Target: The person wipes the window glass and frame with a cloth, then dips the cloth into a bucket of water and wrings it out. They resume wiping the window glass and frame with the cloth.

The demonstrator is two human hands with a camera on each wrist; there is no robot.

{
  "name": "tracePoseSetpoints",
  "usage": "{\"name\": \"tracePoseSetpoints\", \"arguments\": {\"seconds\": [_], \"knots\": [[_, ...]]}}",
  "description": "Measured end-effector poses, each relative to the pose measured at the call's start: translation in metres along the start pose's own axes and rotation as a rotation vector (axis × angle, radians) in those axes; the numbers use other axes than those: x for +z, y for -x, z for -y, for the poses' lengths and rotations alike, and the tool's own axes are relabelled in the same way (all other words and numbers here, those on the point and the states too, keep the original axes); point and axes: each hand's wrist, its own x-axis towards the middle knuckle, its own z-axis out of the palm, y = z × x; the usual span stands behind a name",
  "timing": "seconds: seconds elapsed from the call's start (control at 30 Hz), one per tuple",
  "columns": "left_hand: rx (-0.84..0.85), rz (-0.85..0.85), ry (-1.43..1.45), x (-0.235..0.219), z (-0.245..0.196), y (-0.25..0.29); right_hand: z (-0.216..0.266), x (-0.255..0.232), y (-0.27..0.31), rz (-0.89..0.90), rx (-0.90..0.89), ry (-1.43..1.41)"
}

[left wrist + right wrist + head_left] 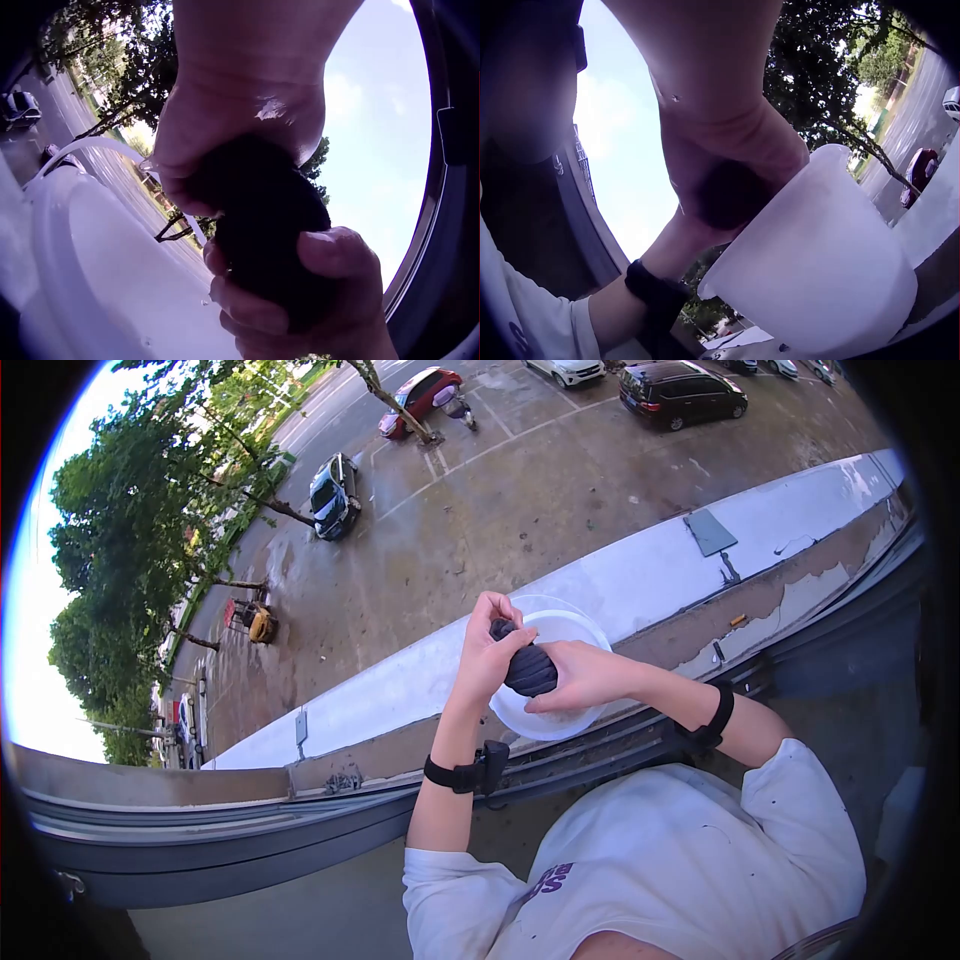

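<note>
A person holds a bunched, ridged dark cloth point(533, 672) in both hands over a white bucket point(520, 721). The left hand point(489, 648) grips the far end and the right hand point(583, 674) the thicker near end, each grip narrow, with fingers closed round the fabric. The bucket appears to stand on the window ledge point(385, 705), between its left and right ends and near the inner edge by the window frame; the right wrist view shows its side wall.

The likeliest trouble is a knock: a forearm or wrist brushing the rim could tilt the bucket, and a push away from the person could send it over the ledge's outer edge, towards the car park. A slack hold might let the cloth drop into the bucket, or past it. Twisting it hard could throw drips wide of the rim, if it is wet; the pictures do not settle that.

Counted: one cloth, one bucket, two hands, two wrist straps point(455, 775), two flat grey plates point(711, 532) on the ledge, and at least four cars point(682, 394) below.
</note>
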Motion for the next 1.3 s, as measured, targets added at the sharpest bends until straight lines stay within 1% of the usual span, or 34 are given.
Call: {"name": "tracePoseSetpoints", "arguments": {"seconds": [0.03, 0.07, 0.1, 0.13, 0.17, 0.2, 0.23, 0.27, 0.3, 0.33, 0.37, 0.43, 0.47, 0.5, 0.53, 0.57, 0.6, 0.63, 0.7, 0.73, 0.77, 0.8, 0.83, 0.9, 0.93, 1.0, 1.03, 1.1, 1.13, 1.17, 1.2, 1.23, 1.3], "knots": [[0.002, 0.003, 0.002, 0.001, 0.0, 0.003, -0.001, 0.001, 0.002, -0.119, -0.058, 0.197], [-0.01, -0.038, -0.069, 0.001, -0.001, 0.006, 0.003, -0.001, 0.005, -0.125, -0.06, 0.203], [-0.018, -0.075, -0.142, 0.0, -0.002, 0.009, 0.01, -0.004, 0.007, -0.128, -0.021, 0.257], [-0.003, -0.066, -0.146, -0.003, -0.001, 0.011, 0.015, -0.008, 0.009, -0.134, 0.017, 0.312], [-0.039, -0.014, -0.195, -0.01, 0.002, 0.013, 0.015, -0.009, 0.009, -0.153, 0.011, 0.321], [-0.074, 0.037, -0.244, -0.016, 0.005, 0.014, 0.011, -0.008, 0.008, -0.239, -0.088, 0.343], [-0.055, 0.047, -0.245, -0.02, 0.007, 0.018, 0.008, -0.008, 0.008, -0.322, -0.188, 0.368], [-0.165, 0.051, -0.124, -0.024, 0.008, 0.022, 0.008, -0.011, 0.008, -0.33, -0.195, 0.388], [-0.274, 0.052, 0.002, -0.026, 0.007, 0.028, 0.009, -0.013, 0.009, -0.374, -0.226, 0.446], [-0.305, 0.073, 0.07, -0.026, 0.003, 0.034, 0.011, -0.015, 0.009, -0.416, -0.26, 0.503], [-0.281, 0.07, 0.075, -0.026, 0.0, 0.038, 0.013, -0.016, 0.01, -0.415, -0.275, 0.523], [-0.283, 0.087, 0.183, -0.026, -0.005, 0.044, 0.017, -0.02, 0.014, -0.524, -0.326, 0.554], [-0.221, 0.045, 0.163, -0.028, -0.002, 0.047, 0.02, -0.021, 0.017, -0.525, -0.341, 0.57], [-0.199, 0.045, 0.166, -0.031, -0.001, 0.049, 0.022, -0.023, 0.021, -0.526, -0.3, 0.53], [-0.02, -0.015, -0.218, -0.034, -0.002, 0.051, 0.024, -0.025, 0.024, -0.527, -0.258, 0.488], [0.157, -0.084, -0.6, -0.039, 0.0, 0.054, 0.028, -0.028, 0.028, -0.526, -0.27, 0.501], [0.228, -0.143, -0.704, -0.049, 0.01, 0.051, 0.032, -0.03, 0.033, -0.532, -0.235, 0.475], [0.234, -0.151, -0.701, -0.055, 0.021, 0.047, 0.033, -0.032, 0.038, -0.536, -0.195, 0.446], [0.12, -0.247, -0.828, -0.062, 0.037, 0.048, 0.028, -0.037, 0.044, -0.545, -0.194, 0.459], [0.111, -0.251, -0.826, -0.065, 0.049, 0.045, 0.025, -0.038, 0.047, -0.562, -0.187, 0.461], [-0.042, -0.214, -0.734, -0.068, 0.062, 0.039, 0.025, -0.037, 0.051, -0.554, -0.18, 0.454], [-0.19, -0.175, -0.642, -0.066, 0.064, 0.036, 0.028, -0.037, 0.056, -0.535, -0.144, 0.417], [-0.199, -0.17, -0.647, -0.065, 0.063, 0.034, 0.028, -0.038, 0.059, -0.521, -0.109, 0.38], [-0.299, -0.109, -0.328, -0.057, 0.049, 0.03, 0.019, -0.041, 0.066, -0.514, -0.103, 0.364], [-0.302, -0.097, -0.338, -0.058, 0.051, 0.028, 0.014, -0.041, 0.07, -0.559, -0.117, 0.383], [-0.139, -0.128, -0.417, -0.06, 0.061, 0.022, 0.011, -0.04, 0.08, -0.614, -0.12, 0.396], [-0.144, -0.116, -0.422, -0.061, 0.065, 0.019, 0.013, -0.04, 0.087, -0.646, -0.089, 0.343], [0.169, -0.244, -0.808, -0.06, 0.06, 0.015, 0.015, -0.041, 0.1, -0.688, -0.047, 0.277], [0.164, -0.221, -0.815, -0.059, 0.057, 0.015, 0.013, -0.043, 0.107, -0.723, -0.053, 0.282], [0.119, -0.206, -0.624, -0.045, 0.032, 0.021, 0.008, -0.044, 0.115, -0.764, -0.054, 0.288], [0.068, -0.19, -0.431, -0.032, 0.013, 0.025, 0.002, -0.047, 0.12, -0.787, -0.092, 0.28], [0.057, -0.16, -0.433, -0.028, 0.004, 0.026, -0.002, -0.049, 0.128, -0.808, -0.068, 0.272], [-0.027, -0.037, -0.379, -0.026, -0.009, 0.031, -0.008, -0.051, 0.14, -0.768, -0.101, 0.127]]}}
